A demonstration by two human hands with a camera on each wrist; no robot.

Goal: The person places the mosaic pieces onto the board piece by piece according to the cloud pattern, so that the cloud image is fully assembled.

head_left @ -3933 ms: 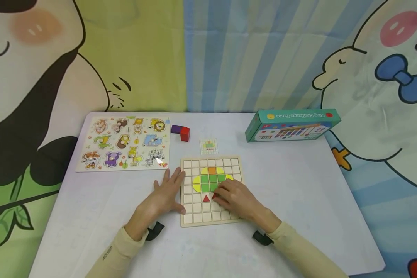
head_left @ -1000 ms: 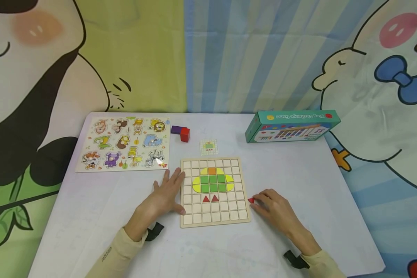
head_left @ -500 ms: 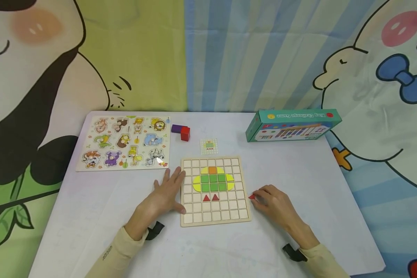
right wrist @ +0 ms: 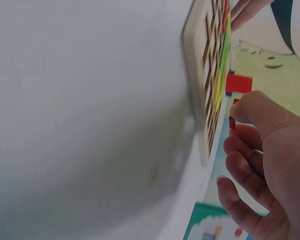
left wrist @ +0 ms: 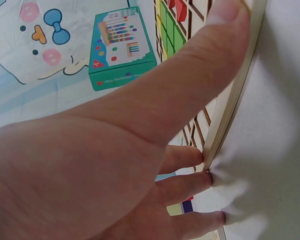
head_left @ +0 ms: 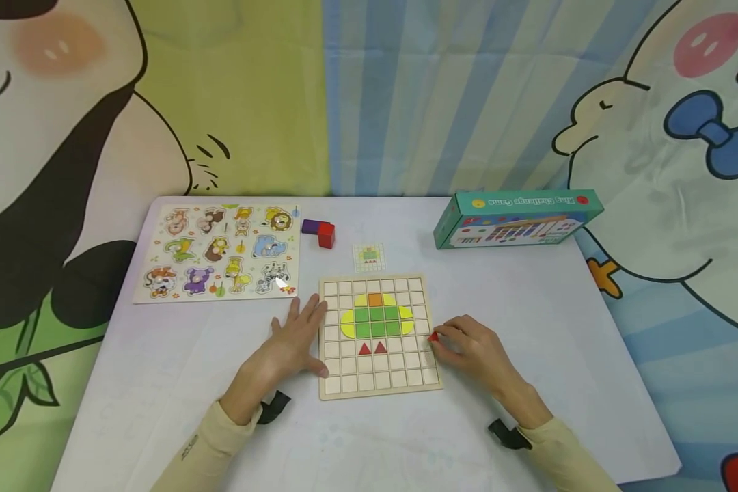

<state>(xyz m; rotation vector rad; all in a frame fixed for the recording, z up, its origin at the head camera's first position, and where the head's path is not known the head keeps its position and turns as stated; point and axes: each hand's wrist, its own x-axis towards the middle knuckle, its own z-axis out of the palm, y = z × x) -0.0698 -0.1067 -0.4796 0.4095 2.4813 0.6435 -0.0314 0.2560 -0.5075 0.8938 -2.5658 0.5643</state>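
Note:
A square wooden grid board (head_left: 430, 378) lies in the middle of the white table. On it several green squares (head_left: 377, 321), an orange square (head_left: 375, 300), yellow rounded pieces (head_left: 348, 324) and two red triangles (head_left: 380, 348) form a pattern. My left hand (head_left: 290, 345) rests with spread, straight fingers along the board's left edge; the left wrist view shows the thumb (left wrist: 210, 55) lying over the rim. At the right edge my right hand (head_left: 476, 352) pinches a small red piece (head_left: 434, 337) between thumb and fingertips; its shape is partly covered.
Behind the board lies a small pattern card (head_left: 369, 257). A red block (head_left: 326, 235) and a purple block (head_left: 311, 227) stand to its left, beside an animal puzzle board (head_left: 218, 253). A green game box (head_left: 518, 219) stands at the back right.
Earlier my right hand was over the red triangles on the board, then moved right beyond its edge and took a red piece. It has since moved left to the edge. My left hand stays.

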